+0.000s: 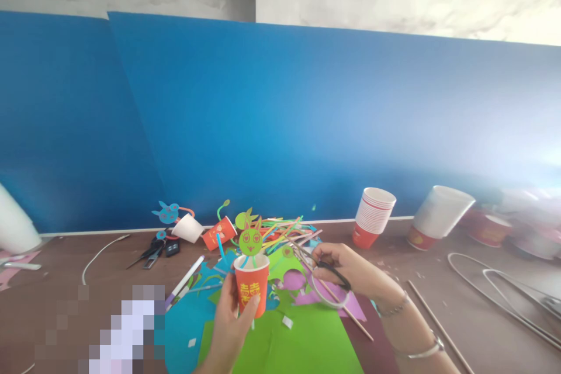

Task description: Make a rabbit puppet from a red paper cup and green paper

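Note:
My left hand (233, 321) is wrapped round an upright red paper cup (258, 286) with yellow characters on its side. A green paper rabbit face (250, 242) on blue straws stands up out of the cup. To the right, my right hand (333, 266) has its fingers closed on the dark handle of a pair of scissors (339, 279), whose blades point up and left over the straws. Below the hands lie green paper (284, 345), blue paper (184, 327) and cut purple paper (350, 298).
Colourful straws (284, 231) lie heaped behind the cup. Two decorated cups (188, 228) lie tipped at left, near black scissors (153, 252). Cup stacks (374, 216) stand at right, with a wooden stick (433, 321) in front and a white cable (486, 280) beyond.

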A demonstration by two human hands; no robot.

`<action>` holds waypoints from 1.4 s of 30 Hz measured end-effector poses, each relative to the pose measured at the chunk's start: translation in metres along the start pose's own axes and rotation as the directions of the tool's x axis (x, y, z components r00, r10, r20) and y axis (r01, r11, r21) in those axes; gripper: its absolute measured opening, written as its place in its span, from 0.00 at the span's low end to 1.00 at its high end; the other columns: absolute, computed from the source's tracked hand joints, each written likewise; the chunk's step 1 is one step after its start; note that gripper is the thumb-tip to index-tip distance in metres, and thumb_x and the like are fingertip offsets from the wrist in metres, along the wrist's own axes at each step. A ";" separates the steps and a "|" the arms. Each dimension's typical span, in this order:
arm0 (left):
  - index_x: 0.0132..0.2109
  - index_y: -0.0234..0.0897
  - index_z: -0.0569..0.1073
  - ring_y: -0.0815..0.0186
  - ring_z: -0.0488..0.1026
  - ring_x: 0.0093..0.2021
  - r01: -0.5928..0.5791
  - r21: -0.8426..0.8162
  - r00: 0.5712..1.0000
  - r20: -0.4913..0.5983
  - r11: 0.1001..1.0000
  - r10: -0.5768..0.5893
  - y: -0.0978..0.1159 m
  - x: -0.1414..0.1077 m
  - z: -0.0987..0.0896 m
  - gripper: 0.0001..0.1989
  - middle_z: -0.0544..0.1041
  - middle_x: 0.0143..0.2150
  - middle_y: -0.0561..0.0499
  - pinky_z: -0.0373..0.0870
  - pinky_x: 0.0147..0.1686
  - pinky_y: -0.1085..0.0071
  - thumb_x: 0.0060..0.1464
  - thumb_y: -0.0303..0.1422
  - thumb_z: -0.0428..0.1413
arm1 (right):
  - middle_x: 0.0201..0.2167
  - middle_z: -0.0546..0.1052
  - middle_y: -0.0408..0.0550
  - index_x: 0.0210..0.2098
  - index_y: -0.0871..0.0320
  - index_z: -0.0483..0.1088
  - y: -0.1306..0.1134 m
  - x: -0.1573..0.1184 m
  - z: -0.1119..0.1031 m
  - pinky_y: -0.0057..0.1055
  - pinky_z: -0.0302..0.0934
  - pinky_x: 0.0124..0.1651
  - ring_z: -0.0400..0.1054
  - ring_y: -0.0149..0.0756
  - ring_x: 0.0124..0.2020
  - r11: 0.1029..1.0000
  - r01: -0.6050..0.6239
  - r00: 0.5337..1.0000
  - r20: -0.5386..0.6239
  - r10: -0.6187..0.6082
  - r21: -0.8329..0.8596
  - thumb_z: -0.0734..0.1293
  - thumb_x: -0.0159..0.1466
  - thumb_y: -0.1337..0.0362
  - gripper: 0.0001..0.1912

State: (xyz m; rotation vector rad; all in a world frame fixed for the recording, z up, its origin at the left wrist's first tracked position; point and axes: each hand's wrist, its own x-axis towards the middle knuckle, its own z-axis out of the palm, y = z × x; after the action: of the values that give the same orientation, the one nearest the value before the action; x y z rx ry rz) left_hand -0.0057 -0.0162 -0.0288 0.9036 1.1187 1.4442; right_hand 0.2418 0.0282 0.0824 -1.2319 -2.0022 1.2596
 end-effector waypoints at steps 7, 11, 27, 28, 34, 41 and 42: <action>0.57 0.37 0.61 0.50 0.71 0.51 -0.064 0.001 0.998 -0.019 0.998 0.064 -0.003 0.000 0.002 0.36 0.71 0.55 0.38 0.71 0.47 0.63 0.42 0.42 0.64 | 0.23 0.72 0.43 0.36 0.58 0.67 0.004 0.003 0.006 0.27 0.56 0.23 0.65 0.32 0.20 0.900 -0.259 0.964 -0.042 0.261 -0.352 0.68 0.54 0.55 0.15; 0.57 0.39 0.60 0.52 0.70 0.51 -0.159 0.009 0.985 -0.063 0.987 0.160 -0.001 -0.003 0.009 0.36 0.70 0.55 0.39 0.70 0.46 0.65 0.43 0.42 0.63 | 0.31 0.76 0.48 0.38 0.58 0.71 0.005 0.007 0.032 0.28 0.56 0.29 0.70 0.38 0.32 0.759 -0.276 0.958 -0.106 0.266 -0.590 0.69 0.49 0.63 0.16; 0.56 0.40 0.61 0.53 0.69 0.53 -0.197 0.041 0.979 -0.051 0.980 0.199 -0.006 -0.005 0.012 0.34 0.70 0.55 0.40 0.68 0.48 0.65 0.43 0.40 0.63 | 0.34 0.79 0.52 0.37 0.60 0.76 0.006 0.020 0.053 0.32 0.63 0.39 0.73 0.39 0.36 0.901 -0.221 0.974 -0.134 0.184 -0.373 0.61 0.54 0.71 0.14; 0.56 0.39 0.60 0.53 0.69 0.53 -0.202 0.045 0.978 -0.036 0.978 0.203 -0.006 -0.005 0.012 0.34 0.70 0.55 0.40 0.68 0.48 0.65 0.44 0.40 0.63 | 0.35 0.79 0.52 0.40 0.61 0.74 0.008 0.023 0.051 0.30 0.63 0.38 0.73 0.38 0.35 0.958 -0.220 0.969 -0.153 0.193 -0.184 0.60 0.55 0.71 0.16; 0.58 0.39 0.57 0.53 0.68 0.54 -0.197 0.069 0.980 0.054 0.978 0.193 -0.007 -0.004 0.005 0.34 0.69 0.56 0.39 0.69 0.49 0.65 0.46 0.38 0.62 | 0.33 0.77 0.50 0.38 0.61 0.72 0.006 0.031 0.046 0.26 0.60 0.30 0.72 0.34 0.33 0.843 -0.096 0.966 -0.156 0.208 0.530 0.69 0.54 0.58 0.16; 0.58 0.37 0.56 0.51 0.67 0.55 -0.192 0.126 0.977 0.120 0.973 0.177 -0.015 -0.001 0.000 0.34 0.67 0.57 0.36 0.67 0.51 0.62 0.47 0.37 0.61 | 0.19 0.75 0.46 0.23 0.62 0.71 0.011 0.035 0.052 0.26 0.53 0.24 0.64 0.28 0.20 0.854 0.012 0.930 -0.320 0.182 0.521 0.72 0.51 0.54 0.16; 0.58 0.36 0.56 0.51 0.67 0.55 -0.193 0.143 0.976 0.126 0.971 0.176 -0.016 -0.001 0.000 0.34 0.67 0.57 0.36 0.67 0.52 0.62 0.47 0.37 0.61 | 0.19 0.75 0.45 0.23 0.62 0.71 0.010 0.035 0.052 0.26 0.53 0.24 0.63 0.28 0.20 0.865 0.036 0.928 -0.338 0.157 0.500 0.72 0.51 0.54 0.16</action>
State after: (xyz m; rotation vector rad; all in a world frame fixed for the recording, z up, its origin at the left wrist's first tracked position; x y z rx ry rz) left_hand -0.0011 -0.0173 -0.0444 1.2110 1.0959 1.4509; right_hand 0.1899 0.0369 0.0465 -1.1673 -1.2669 1.3442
